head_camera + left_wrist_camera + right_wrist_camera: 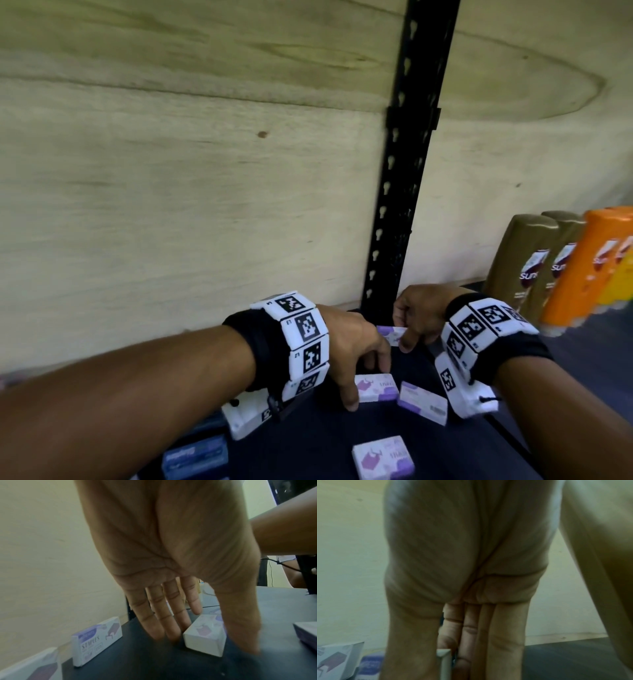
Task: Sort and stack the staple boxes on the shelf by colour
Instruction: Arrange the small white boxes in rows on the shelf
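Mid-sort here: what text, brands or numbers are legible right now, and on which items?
"STAPLES": upright purple staple box by the wall, left wrist view.
"sun", cut off: gold bottles at right, head view.
Purple boxes lying on the shelf: print too blurred to read.
Blue box: white word blurred, unreadable.
Wristband markers: coded squares; tiny digits beside them unreadable.

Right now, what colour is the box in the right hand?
White and purple box, pinched by the right hand; clearest in the head view.

Pale plywood back wall [205, 171], black slotted upright [407, 178], dark shelf surface [308, 442], dim light.
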The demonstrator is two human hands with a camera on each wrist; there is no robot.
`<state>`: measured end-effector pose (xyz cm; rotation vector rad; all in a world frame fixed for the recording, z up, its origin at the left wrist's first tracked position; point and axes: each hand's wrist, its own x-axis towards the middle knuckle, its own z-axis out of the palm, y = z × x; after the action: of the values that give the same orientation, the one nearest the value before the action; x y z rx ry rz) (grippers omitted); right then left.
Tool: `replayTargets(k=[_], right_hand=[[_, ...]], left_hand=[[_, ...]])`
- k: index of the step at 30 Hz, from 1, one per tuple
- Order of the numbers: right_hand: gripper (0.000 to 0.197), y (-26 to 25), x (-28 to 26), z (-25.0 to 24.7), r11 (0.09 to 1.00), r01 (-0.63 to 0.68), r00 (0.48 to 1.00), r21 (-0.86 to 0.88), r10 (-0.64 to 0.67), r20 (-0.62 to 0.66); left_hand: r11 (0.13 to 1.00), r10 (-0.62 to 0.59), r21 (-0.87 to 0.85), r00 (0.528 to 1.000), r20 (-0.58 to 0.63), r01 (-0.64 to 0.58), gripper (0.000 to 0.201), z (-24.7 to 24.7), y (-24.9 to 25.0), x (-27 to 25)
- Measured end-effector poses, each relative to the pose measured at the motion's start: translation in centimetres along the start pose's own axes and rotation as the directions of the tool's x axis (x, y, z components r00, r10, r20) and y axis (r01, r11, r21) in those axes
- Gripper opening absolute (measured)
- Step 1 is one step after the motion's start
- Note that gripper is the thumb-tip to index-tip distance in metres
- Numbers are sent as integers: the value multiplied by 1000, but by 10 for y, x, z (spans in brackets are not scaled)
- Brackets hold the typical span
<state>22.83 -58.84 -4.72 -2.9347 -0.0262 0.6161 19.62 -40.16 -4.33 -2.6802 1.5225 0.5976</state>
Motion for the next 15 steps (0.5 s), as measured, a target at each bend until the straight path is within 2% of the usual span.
replayTargets(k=[6,10,15], right_hand=[[24,-2,-2,-1,999,8,1000,-38,-9,-7],[24,-5,-5,-1,999,-2,1000,-38,2,-19],[28,-9,-10,0,1000,-24,999,-17,24,-27]], left_hand=[[1000,13,-23,999,-53,-14,62,3,6,5],[1000,-5,-9,1000,0,5,63,1,6,5],[993,-104,-49,994,40,105,55,4,1,-8]])
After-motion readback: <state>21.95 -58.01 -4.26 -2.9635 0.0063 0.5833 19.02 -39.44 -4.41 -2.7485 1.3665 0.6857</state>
